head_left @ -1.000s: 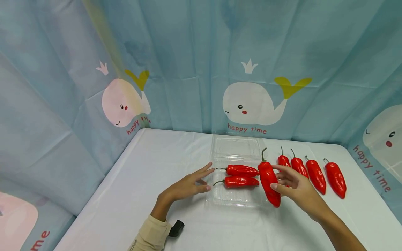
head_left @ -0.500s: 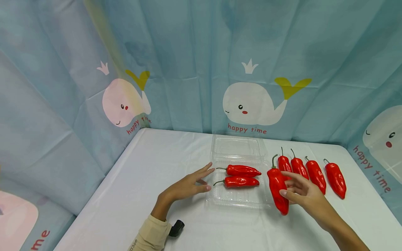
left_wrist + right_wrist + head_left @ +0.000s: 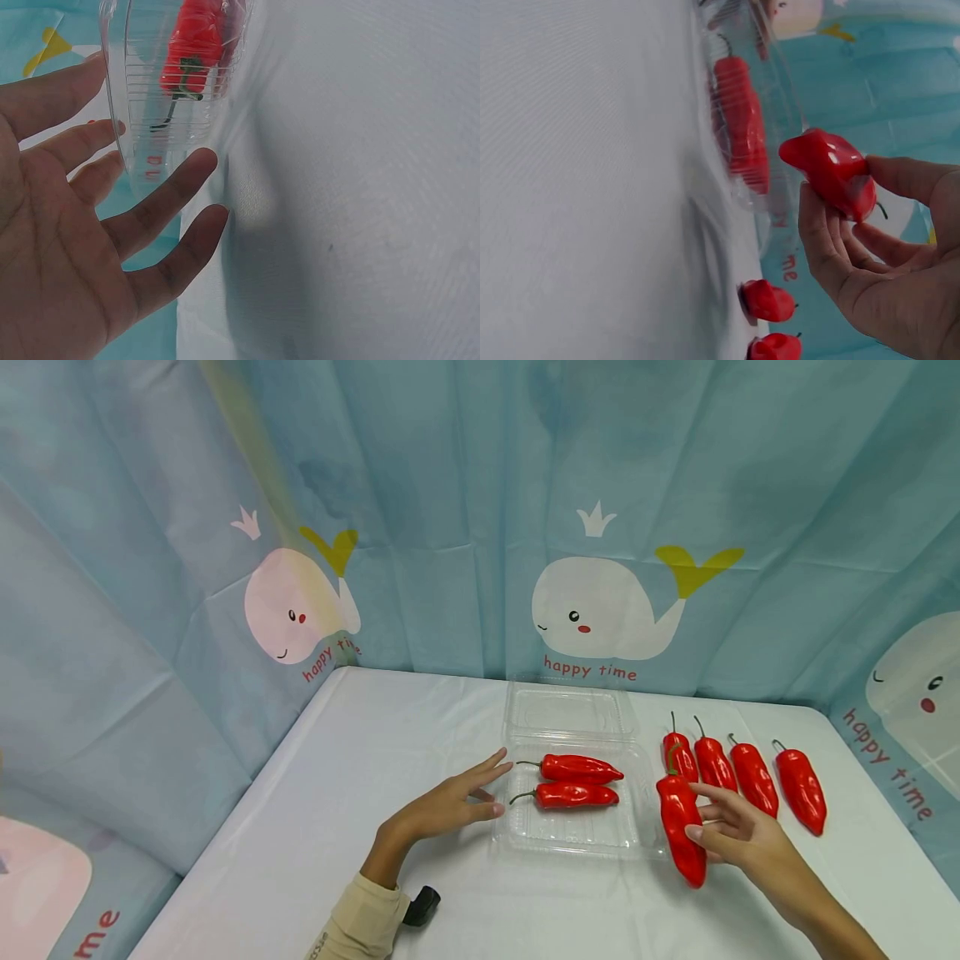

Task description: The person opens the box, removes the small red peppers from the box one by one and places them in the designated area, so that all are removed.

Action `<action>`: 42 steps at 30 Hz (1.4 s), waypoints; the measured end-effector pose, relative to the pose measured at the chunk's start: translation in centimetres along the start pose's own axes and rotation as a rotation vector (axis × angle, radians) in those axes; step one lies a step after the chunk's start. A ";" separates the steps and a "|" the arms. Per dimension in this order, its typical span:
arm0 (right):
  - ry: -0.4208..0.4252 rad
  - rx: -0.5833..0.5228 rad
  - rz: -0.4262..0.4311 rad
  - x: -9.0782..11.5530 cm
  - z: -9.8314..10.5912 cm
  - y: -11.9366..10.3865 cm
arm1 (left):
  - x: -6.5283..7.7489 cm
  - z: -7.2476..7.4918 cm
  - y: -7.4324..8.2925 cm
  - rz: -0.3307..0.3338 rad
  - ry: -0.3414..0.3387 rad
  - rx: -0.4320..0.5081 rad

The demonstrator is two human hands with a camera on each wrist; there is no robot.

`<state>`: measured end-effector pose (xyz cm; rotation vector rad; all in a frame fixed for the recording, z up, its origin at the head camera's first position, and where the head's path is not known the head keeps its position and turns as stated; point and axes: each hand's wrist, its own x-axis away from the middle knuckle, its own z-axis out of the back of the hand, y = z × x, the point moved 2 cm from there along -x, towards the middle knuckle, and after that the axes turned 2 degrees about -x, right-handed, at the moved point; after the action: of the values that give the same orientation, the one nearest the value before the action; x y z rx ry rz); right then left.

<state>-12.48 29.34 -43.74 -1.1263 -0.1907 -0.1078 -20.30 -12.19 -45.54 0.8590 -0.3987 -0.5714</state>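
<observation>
My right hand [image 3: 738, 831] pinches a red pepper [image 3: 681, 827] between thumb and fingers, its green stem pointing away from me. In the right wrist view the same pepper [image 3: 832, 169] is held above the table, beside the clear container. Two red peppers [image 3: 576, 795] lie side by side in the open clear plastic container [image 3: 570, 839], stems to the left. At the container's left wall is my left hand [image 3: 450, 806], fingers spread and holding nothing. The left wrist view shows the left fingertips [image 3: 201, 161] right at the container wall [image 3: 120, 97].
Several more red peppers [image 3: 752, 779] lie in a row on the white table [image 3: 390, 735], right of the container. The container's lid [image 3: 566, 710] is folded back behind it. A blue curtain [image 3: 450, 593] with whale prints stands behind the table.
My right hand has drawn the held pepper rightward and toward me, from over the container's right edge to beside it. My left hand stays where it was.
</observation>
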 end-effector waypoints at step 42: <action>0.006 0.093 -0.244 -0.1 1.0 4.4 | 0.1 0.0 0.2 -0.004 0.006 -0.007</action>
<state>-11.87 32.13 -47.27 -1.0066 -0.3244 -0.3164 -20.21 -12.17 -45.38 0.8550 -0.3897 -0.5737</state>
